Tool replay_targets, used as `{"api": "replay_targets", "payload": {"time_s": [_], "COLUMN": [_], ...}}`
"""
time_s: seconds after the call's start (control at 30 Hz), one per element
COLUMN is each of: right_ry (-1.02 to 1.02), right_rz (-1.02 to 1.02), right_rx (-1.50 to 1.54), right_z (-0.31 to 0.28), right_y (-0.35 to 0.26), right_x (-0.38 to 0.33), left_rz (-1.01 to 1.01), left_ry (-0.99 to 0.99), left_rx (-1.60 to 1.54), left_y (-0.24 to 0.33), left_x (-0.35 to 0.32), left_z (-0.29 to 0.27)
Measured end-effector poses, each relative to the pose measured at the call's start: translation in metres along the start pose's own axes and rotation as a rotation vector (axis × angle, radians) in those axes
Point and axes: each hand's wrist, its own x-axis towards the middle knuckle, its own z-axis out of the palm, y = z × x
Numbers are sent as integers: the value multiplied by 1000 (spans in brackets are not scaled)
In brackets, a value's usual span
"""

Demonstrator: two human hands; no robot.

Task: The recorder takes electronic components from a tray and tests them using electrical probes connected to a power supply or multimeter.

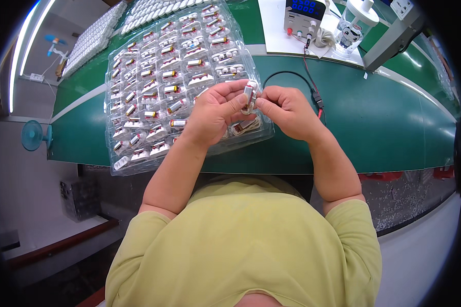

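Between the thumb and fingers of my left hand (215, 110) is a small white electronic device (249, 96) with a silver battery cell, held above the near right corner of a clear plastic tray (241, 142). My right hand (292, 110) is closed, its thumb and forefinger pinched against the device's right edge. Whatever the fingertips grip there is too small to make out. A black cable (287, 72) loops toward that spot from a dark connector (316, 96). Many similar white parts with battery cells fill the tray's pockets.
A bench power supply (303, 18) with a blue-lit display stands at the back on a white board, beside a clear jar (351, 33) with a white lid. A grey post (394, 38) rises at the right. More trays of white parts (95, 38) lie far left on the green table (384, 123).
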Motion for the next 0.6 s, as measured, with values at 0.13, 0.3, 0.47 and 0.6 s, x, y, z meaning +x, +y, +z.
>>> {"api": "replay_targets", "payload": {"time_s": [0.13, 0.3, 0.47, 0.6], "right_ry": [-32, 70, 164, 410], "right_rz": [-4, -37, -204, -611], "right_rx": [-26, -59, -51, -526], "right_z": [-2, -1, -1, -1], "right_y": [-3, 0, 5, 5], "right_x": [-1, -2, 5, 8], "left_rz": [47, 158, 523, 724], "left_ry": [52, 107, 59, 208], "left_rx": [118, 179, 596, 870], "left_y": [-5, -10, -7, -5], "left_x": [-2, 1, -1, -6], "left_z": [7, 17, 13, 0]}}
